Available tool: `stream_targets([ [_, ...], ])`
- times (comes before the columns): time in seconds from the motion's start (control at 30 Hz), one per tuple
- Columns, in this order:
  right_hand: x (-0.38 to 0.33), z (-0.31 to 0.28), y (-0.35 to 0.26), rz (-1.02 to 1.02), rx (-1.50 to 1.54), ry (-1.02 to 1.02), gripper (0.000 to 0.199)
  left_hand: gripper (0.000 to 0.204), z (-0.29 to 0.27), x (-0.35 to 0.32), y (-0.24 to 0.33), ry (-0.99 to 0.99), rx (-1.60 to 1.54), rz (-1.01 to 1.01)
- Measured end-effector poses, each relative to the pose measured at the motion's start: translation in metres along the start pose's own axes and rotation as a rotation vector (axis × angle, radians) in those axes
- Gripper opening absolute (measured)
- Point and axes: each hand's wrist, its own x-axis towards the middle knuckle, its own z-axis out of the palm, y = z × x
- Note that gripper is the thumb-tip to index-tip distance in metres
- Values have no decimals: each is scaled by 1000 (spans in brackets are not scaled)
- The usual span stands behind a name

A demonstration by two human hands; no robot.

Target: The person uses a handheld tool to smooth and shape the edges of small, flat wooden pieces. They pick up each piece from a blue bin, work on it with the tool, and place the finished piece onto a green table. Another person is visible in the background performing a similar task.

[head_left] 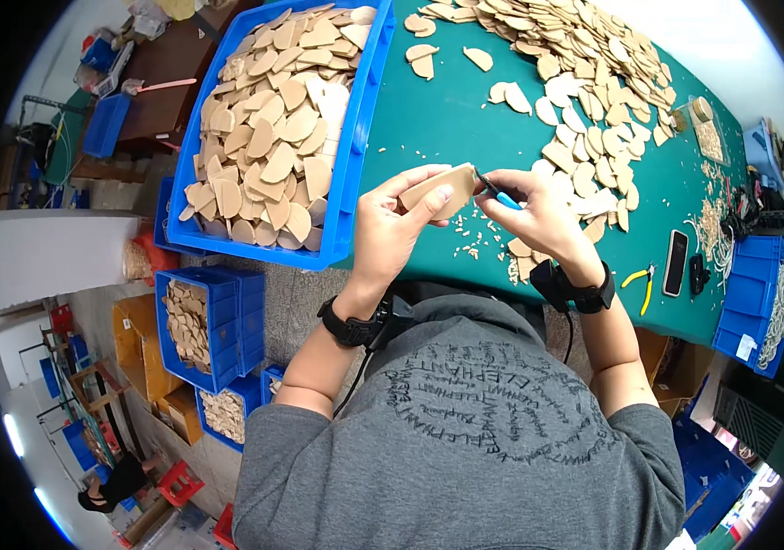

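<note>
My left hand (pixel 398 218) is closed on a flat tan half-round piece (pixel 447 191), thumb across its face. In my right hand (pixel 539 213) is a pair of cutting pliers with blue handles (pixel 507 200); their dark jaws meet the piece's upper right edge. Small tan offcuts (pixel 471 247) lie scattered on the green table (pixel 401 128) below my hands. To the right of my right hand, many like pieces (pixel 594 151) are spread out. Left of my left hand stands a blue crate (pixel 344 197) heaped with half-round pieces (pixel 273 128).
Yellow-handled pliers (pixel 640 286) and a phone (pixel 676 263) lie at the table's right side. A clear container (pixel 708 137) of offcuts stands at the far right. Blue bins (pixel 218 321) of pieces stand on the floor at left. A blue crate (pixel 745 316) adjoins the table's right end.
</note>
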Motion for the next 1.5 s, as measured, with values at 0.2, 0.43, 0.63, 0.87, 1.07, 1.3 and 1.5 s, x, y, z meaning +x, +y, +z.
stream_targets([
  [0.2, -11, -10, 5, 7, -115, 56, 25, 29, 13, 1, 0, -59, 29, 5],
  [0.43, -10, -3, 18, -23, -58, 89, 22, 30, 15, 1, -2, -53, 55, 18],
  [0.63, -5, 11, 29, -14, -43, 117, 19, 31, 10, 0, -3, -33, 60, 20],
  [0.87, -6, 12, 34, 57, 146, 134, 16, 29, -2, 6, -10, -4, 0, -17],
  [1.07, -33, -8, 51, 234, 479, 142, 14, 30, -82, 74, -7, 331, -89, 47],
  [1.3, -79, -28, 99, 278, 634, 260, 13, 78, -130, 186, -17, 441, -400, -187],
  [1.5, -119, -44, 136, 434, 675, 423, 13, 69, -5, 246, -110, 85, 321, -204],
])
